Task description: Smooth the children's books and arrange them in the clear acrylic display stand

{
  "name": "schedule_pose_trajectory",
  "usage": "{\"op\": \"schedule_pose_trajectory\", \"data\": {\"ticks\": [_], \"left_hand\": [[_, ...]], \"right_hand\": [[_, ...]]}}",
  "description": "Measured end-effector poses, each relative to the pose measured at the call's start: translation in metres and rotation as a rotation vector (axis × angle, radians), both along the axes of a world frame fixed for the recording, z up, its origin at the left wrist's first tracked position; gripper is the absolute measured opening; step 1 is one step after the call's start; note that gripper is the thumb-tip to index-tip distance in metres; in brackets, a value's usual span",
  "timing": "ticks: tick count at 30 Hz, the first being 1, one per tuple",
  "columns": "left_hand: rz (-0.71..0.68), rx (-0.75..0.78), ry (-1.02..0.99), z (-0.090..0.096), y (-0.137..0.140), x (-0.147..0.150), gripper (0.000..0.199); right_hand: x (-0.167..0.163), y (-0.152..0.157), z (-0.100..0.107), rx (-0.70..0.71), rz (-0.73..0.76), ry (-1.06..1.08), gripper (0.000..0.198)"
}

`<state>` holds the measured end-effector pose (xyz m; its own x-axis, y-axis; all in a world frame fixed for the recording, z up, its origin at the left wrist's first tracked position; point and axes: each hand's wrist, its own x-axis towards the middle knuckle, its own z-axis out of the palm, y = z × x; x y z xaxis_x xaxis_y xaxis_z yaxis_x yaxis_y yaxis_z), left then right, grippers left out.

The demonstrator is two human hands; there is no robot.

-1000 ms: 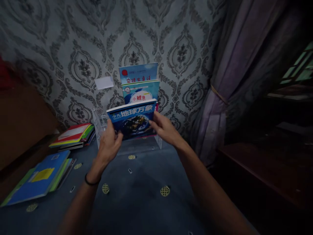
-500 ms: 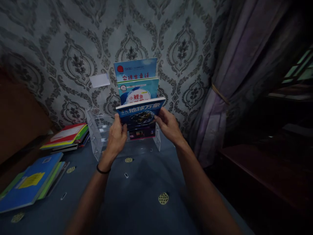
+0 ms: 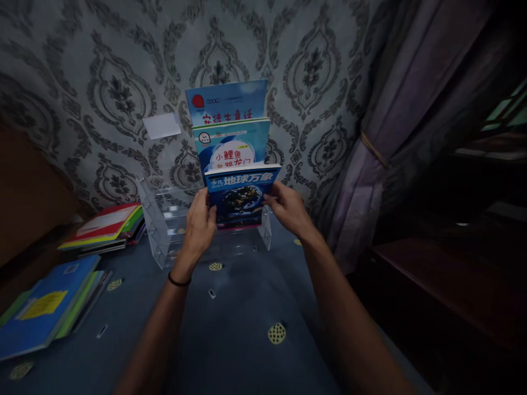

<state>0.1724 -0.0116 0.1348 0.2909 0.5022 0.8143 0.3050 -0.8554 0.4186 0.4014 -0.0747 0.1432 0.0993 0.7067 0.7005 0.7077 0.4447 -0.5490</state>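
Between my two hands is a dark blue book (image 3: 241, 198) with a globe on its cover, upright at the front of a clear plastic rack (image 3: 154, 225). My left hand (image 3: 200, 222) grips its left edge, thumb on the cover. My right hand (image 3: 288, 207) is closed on the right edge in the same way. Behind it a light blue book with a round white title patch (image 3: 234, 144) stands in the rack, and a taller blue book with red lettering (image 3: 228, 99) rises at the back. The blue book's lower edge meets the rack's front tier; the exact contact is unclear.
On the left of the blue tablecloth (image 3: 230, 351) lie a pile with a red folder on top (image 3: 109, 222) and a pile topped by a blue book (image 3: 49, 307). A white card (image 3: 162, 126) is near the patterned wall. A tied curtain (image 3: 358, 181) hangs at right.
Both hands have brought the dark blue book lower and more upright into the rack's front, so its globe cover shows more fully. The view has shifted slightly.
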Motion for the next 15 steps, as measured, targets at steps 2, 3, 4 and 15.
{"op": "schedule_pose_trajectory", "data": {"ticks": [2, 3, 4, 15], "left_hand": [[0.016, -0.009, 0.003, -0.005, 0.003, 0.0, 0.025], [0.03, -0.016, 0.005, -0.008, 0.005, 0.0, 0.027], [0.044, -0.024, 0.009, -0.011, 0.007, -0.001, 0.03], [0.156, -0.016, 0.005, -0.026, 0.01, 0.004, 0.043]], "right_hand": [[-0.001, 0.0, 0.0, -0.012, -0.015, -0.002, 0.031], [-0.001, 0.0, 0.0, -0.016, -0.026, -0.009, 0.031], [-0.002, 0.0, -0.001, -0.019, -0.04, -0.021, 0.03], [0.004, 0.008, -0.013, -0.044, -0.161, -0.116, 0.018]]}}
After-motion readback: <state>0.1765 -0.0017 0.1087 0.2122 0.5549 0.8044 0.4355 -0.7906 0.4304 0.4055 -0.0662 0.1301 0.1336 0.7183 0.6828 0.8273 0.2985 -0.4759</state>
